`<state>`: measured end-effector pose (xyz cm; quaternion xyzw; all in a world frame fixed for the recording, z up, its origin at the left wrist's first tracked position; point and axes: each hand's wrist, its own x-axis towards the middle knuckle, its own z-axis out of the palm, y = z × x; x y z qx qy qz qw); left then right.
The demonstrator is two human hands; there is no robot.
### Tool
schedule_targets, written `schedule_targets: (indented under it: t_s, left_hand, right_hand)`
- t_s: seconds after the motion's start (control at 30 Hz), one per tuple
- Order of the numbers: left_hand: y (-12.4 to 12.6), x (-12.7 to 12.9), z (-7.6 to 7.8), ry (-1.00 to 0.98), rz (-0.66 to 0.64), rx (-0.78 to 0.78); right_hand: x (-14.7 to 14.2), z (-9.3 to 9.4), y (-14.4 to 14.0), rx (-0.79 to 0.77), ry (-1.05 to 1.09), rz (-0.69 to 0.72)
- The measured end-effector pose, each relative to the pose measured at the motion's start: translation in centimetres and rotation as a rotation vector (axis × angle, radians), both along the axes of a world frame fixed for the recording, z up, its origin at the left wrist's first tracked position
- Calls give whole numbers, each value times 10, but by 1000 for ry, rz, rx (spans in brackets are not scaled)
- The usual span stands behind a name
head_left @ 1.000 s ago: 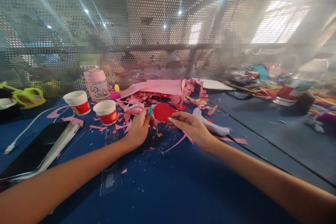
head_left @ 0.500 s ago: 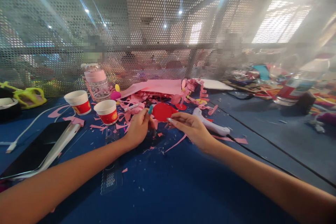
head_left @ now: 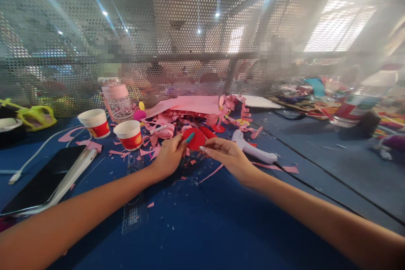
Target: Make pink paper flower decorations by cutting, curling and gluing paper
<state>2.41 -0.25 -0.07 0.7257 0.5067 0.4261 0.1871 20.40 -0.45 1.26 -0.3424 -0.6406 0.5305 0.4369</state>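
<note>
Between my hands is a flat red disc, tilted to face me. My left hand grips its left edge, the thumb with its long teal nail lying across the face. At the lower right edge, the thumb and fingers of my right hand come together on the disc; their exact contact is partly hidden. A pale hot glue gun with a black cord lies just right of my right hand. Behind the disc is a heap of pink cut scraps.
Two stacks of paper cups and a pink-lidded bottle stand at left, near a phone. A clear ruler lies by my left forearm. A plastic bottle stands at right. Perforated metal panels rise behind.
The red disc has shifted slightly left and down. My left thumb has moved from the disc's edge onto its face. My right fingers have shifted slightly left with it.
</note>
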Motion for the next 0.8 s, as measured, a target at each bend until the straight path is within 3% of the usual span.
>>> schedule_targets:
  t_s: [0.23,0.57,0.8]
  left_hand:
    - [0,0,-3,-75,-49,-30]
    - [-4,0,0,73,-16,83]
    - [-1,-1,-7,-179,-43,-4]
  right_hand:
    - [1,1,1,-7,7,-13]
    - [-1,2,-2,29,-8,-9]
    - [1,2,-1,-3,40,-31]
